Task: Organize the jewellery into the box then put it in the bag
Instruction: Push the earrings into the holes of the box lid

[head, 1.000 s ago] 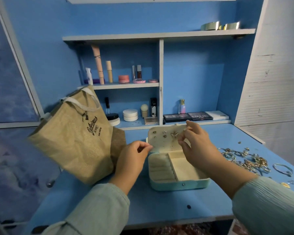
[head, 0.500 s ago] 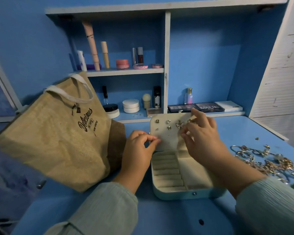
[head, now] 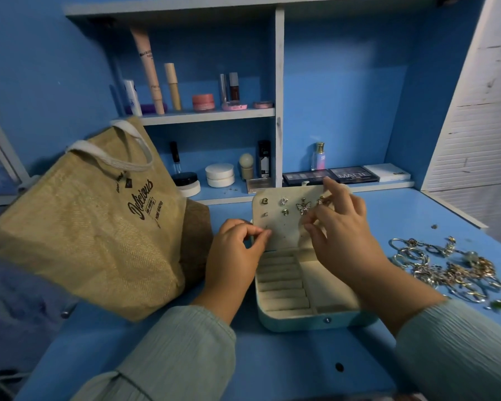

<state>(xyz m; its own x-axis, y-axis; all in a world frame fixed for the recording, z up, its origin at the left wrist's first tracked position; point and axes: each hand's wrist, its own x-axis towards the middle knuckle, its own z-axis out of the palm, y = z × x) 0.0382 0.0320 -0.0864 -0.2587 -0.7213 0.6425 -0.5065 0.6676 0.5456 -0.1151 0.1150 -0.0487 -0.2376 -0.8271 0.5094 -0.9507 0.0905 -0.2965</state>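
At a blue desk (head: 272, 357), the left hand (head: 235, 256) pinches the open jewellery box (head: 307, 311) lid's edge; the right hand (head: 342, 235) pinches an earring (head: 321, 201) against it. Loose jewellery (head: 451, 270) lies right, the bag (head: 84, 227) left.

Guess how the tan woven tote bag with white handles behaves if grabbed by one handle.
The tan woven tote bag would probably sag and fold: it already leans slumped on the blue desk and its white handles droop. It looks light for its size, since its sides seem to cave inward. A push would likely slide or topple it rather than roll it.
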